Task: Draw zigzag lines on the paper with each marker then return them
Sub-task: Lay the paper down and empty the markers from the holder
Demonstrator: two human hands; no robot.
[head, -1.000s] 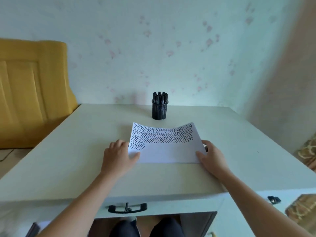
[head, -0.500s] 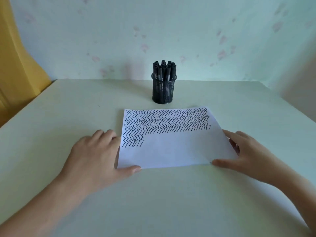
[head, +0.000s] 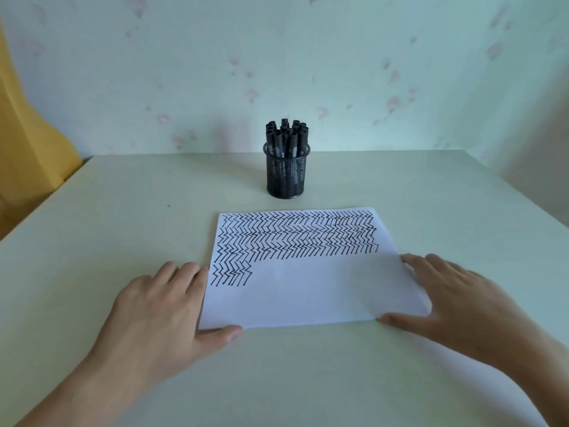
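The paper (head: 311, 272) lies flat on the desk (head: 123, 211) just in front of the cup (head: 287, 171), which holds all the markers (head: 286, 135); the left hand (head: 160, 306) and right hand (head: 455, 300) rest flat and spread at the paper's two side edges, holding nothing. Once a hand leaves for the cup the sheet may skid under the strokes; a careless reach could tip the cup, which looks top-heavy.

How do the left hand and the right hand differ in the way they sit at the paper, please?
The left hand lies at the paper's left edge beside the short zigzag row; the right hand lies at the right edge beside blank paper. The left thumb reaches the near left corner, the right thumb the near right one. Both are open and hold no marker.
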